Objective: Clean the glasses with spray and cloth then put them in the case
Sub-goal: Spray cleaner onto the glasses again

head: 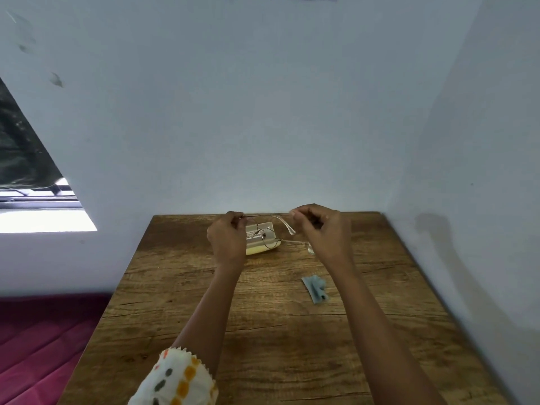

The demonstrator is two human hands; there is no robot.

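Wooden desk against wall. Pale case near far edge, under your hands. Blue cloth crumpled on desk, at right, well apart from case. Left hand and right hand both closed, pinching thin wire glasses above case, temples unfolded. Glasses light, bendy, fragile: hold by frame rim or hinge, not lens. Spray not visible.
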